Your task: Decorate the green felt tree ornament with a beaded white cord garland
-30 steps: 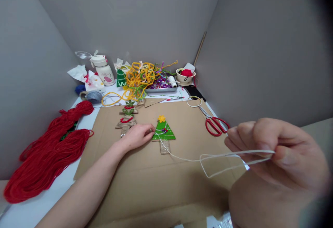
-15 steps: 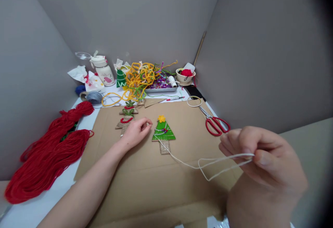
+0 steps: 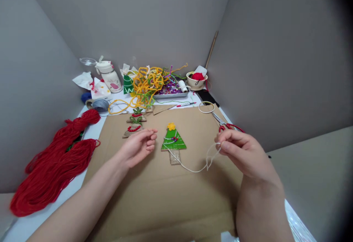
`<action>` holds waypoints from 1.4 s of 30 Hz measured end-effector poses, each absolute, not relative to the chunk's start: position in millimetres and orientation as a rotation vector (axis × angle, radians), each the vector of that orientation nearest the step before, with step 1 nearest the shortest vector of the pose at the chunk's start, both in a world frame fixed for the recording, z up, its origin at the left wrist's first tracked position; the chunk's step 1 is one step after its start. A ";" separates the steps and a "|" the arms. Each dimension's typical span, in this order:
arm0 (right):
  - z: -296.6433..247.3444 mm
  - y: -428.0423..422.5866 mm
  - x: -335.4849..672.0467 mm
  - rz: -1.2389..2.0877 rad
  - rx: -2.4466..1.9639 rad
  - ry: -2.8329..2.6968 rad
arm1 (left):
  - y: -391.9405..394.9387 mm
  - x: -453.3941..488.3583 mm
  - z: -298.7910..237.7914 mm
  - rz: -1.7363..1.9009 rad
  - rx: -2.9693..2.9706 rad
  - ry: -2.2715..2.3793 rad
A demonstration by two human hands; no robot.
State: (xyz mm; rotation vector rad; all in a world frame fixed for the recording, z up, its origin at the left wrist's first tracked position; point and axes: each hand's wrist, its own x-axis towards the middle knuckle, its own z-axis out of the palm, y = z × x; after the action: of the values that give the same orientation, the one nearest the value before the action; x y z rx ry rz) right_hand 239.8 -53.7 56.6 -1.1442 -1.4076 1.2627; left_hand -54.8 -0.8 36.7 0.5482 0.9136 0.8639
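Note:
On the cardboard lies a green Christmas tree ornament (image 3: 178, 145) with a yellow star on top, small coloured beads, white thread across it and a twine-wrapped trunk. A white string (image 3: 193, 171) runs from its left edge to my right hand (image 3: 239, 152), which pinches the looped end between thumb and fingers, above the cardboard at the right. My left hand (image 3: 139, 147) hovers left of the tree, palm turned inward, fingers loosely bent and nothing visible in them. Just behind it, two twine-wrapped trees (image 3: 134, 126) with red beads and green bows are partly covered.
Red-handled scissors (image 3: 220, 121) lie behind my right hand, beside a pale ring (image 3: 206, 107). A red yarn skein (image 3: 59, 172) stretches along the left. At the back stand a white bottle (image 3: 110, 77), orange yarn (image 3: 149, 82), a bead tray (image 3: 172, 95) and a cream bowl (image 3: 196, 82).
My right hand has moved left and away from me with the string, whose loop now hangs slack nearer the tree. My left hand has turned palm inward and its fingers have loosened.

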 end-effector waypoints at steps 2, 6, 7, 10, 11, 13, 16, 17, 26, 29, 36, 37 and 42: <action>58.2 -52.4 238.7 1.248 -1.234 -1.543 | -9.7 -56.7 39.9 0.902 0.337 0.858; 62.0 -48.7 231.2 1.203 -1.377 -1.677 | -29.6 -58.5 31.5 1.041 0.136 0.945; 60.9 -47.1 229.5 1.179 -1.417 -1.691 | -34.2 -58.6 28.6 1.073 0.089 0.972; 51.0 -41.0 226.6 1.129 -1.495 -1.758 | -44.2 -59.8 23.0 1.142 -0.013 1.007; 46.1 -38.6 226.3 1.120 -1.508 -1.789 | -45.7 -60.5 22.3 1.160 -0.026 1.008; 35.5 -33.6 226.4 1.100 -1.530 -1.848 | -46.1 -62.0 22.2 1.195 -0.039 1.015; 22.4 -26.6 227.6 1.074 -1.562 -1.927 | -41.6 -63.0 23.3 1.204 -0.009 1.030; 19.2 -24.6 228.4 1.074 -1.568 -1.948 | -39.1 -62.7 23.6 1.194 0.025 1.018; 3.4 -17.4 231.5 0.897 -1.731 -1.965 | 11.5 -40.8 45.9 1.030 0.261 1.000; 0.2 -18.0 228.8 0.870 -1.722 -1.983 | 36.2 -24.9 60.8 1.059 0.294 1.040; -3.2 -20.3 224.7 0.838 -1.727 -2.021 | 118.7 17.1 66.9 1.093 0.370 0.942; -3.7 -20.6 224.3 0.834 -1.719 -2.020 | 133.9 23.3 65.0 1.097 0.367 0.975; -4.4 -21.1 223.9 0.826 -1.698 -2.010 | 209.0 50.5 53.8 1.083 0.348 1.096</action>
State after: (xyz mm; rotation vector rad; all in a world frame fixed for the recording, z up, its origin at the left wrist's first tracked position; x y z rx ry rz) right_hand 223.9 -21.1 -4.4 -1.6977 -2.0096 0.8257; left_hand 50.5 209.0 53.8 0.3477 1.0964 1.0828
